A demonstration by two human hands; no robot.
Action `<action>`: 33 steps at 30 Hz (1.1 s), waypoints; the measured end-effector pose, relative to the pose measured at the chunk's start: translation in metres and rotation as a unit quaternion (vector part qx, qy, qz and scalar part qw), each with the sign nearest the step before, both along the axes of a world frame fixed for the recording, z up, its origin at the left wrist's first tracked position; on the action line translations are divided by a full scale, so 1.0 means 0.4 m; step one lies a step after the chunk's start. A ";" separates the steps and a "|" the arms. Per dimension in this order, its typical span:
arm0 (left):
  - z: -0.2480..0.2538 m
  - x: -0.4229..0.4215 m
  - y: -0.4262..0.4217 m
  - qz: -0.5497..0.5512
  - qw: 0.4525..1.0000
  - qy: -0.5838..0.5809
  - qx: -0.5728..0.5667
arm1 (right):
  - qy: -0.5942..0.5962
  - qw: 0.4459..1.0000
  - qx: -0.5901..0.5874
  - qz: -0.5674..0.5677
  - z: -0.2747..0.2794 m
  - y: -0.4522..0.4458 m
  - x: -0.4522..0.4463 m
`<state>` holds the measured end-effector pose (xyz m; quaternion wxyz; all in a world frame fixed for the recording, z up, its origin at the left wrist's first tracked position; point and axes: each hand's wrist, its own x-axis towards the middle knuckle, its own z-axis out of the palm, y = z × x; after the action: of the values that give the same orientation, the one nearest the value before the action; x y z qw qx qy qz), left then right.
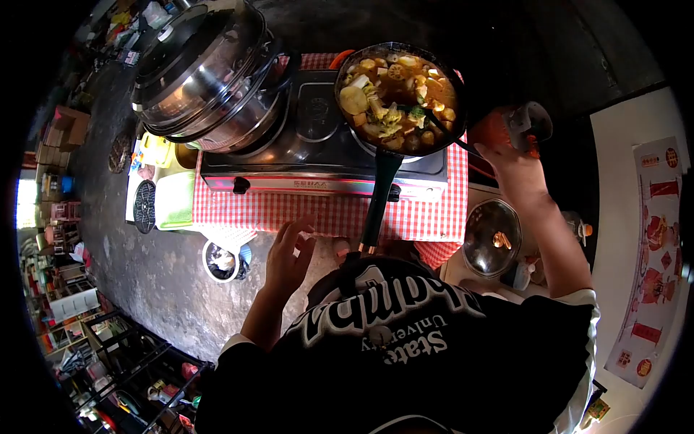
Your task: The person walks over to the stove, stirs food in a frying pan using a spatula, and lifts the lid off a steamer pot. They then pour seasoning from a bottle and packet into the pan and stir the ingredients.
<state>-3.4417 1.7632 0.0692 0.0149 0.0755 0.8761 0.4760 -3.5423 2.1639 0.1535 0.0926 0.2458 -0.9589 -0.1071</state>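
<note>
Hanging loose with bent fingers and nothing in its grasp, the person's left hand (289, 249) is at the near edge of the checked tablecloth (289, 212). Just to its right, the pan handle (379, 195) juts toward the body between both hands, ungripped and in the way. A glass lid (493, 239) lies off the pan, on the body side of the right hand (510, 163). That hand pinches a dark utensil (444, 130), which reaches leftward into the pan (356, 137). Vegetable chunks (390, 123) already sit in broth there; by the look of it, stirring is under way and everything remains undished. Whether it is cooked through cannot be told. Just beyond the right hand, a clear container (535, 119) crowds its reach. Beyond the left hand, a large steel pot (210, 87) fills the stove's (311, 173) other side. Farther left of that hand, cluttered shelves (72, 304) line the room.
</note>
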 end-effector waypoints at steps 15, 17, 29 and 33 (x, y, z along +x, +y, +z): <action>-0.002 0.013 -0.021 0.022 1.000 -0.018 0.009 | -0.163 0.976 -0.010 -0.144 -0.051 -0.088 -0.083; 0.009 0.016 -0.025 0.027 0.999 -0.019 0.006 | -0.191 0.964 -0.031 -0.180 -0.058 -0.086 -0.089; 0.008 0.021 -0.031 0.031 1.000 -0.008 0.002 | -0.086 0.982 0.041 -0.162 0.077 -0.131 -0.196; 0.007 0.022 -0.035 0.033 0.999 -0.007 -0.001 | -0.068 0.991 0.066 -0.098 0.017 -0.148 -0.247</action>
<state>-3.4331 1.7493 0.0718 0.0058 0.0434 0.8782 0.4763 -3.6410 2.1046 0.1601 -0.0007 0.1630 -0.9732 -0.1619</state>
